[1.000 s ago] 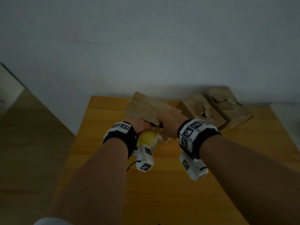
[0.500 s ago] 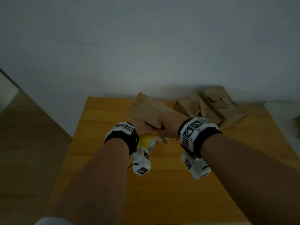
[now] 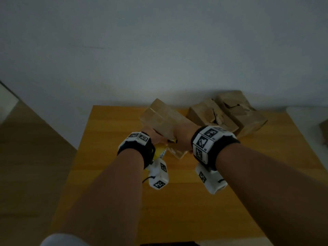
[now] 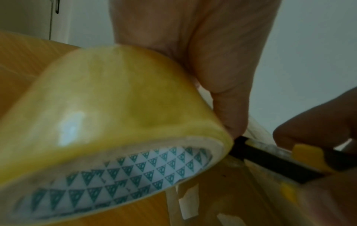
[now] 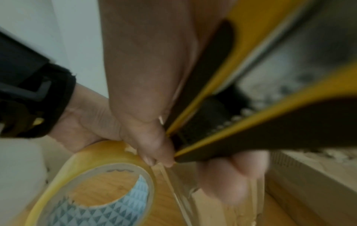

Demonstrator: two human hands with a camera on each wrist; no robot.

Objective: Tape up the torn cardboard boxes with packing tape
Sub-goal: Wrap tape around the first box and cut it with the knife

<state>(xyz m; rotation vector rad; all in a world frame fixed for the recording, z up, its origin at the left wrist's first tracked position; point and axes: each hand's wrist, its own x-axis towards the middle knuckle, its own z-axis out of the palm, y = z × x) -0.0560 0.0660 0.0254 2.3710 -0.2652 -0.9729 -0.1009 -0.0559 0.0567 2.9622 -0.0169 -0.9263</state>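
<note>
A cardboard box is tilted up off the wooden table, with clear tape on its faces. My left hand grips a yellowish roll of packing tape just below the box's near end. My right hand grips a yellow and black utility knife against the strip of tape stretched from roll to box. The knife tip meets the tape beside my left thumb. Two torn boxes sit behind on the right.
A pale wall rises right behind the table's far edge. Bare table top spreads in front of my wrists. A white object lies at the far right edge. Floor shows to the left of the table.
Both hands and the held box have drifted slightly away from me and upward in view; the head view has shifted a little right to left. The grips have not changed.
</note>
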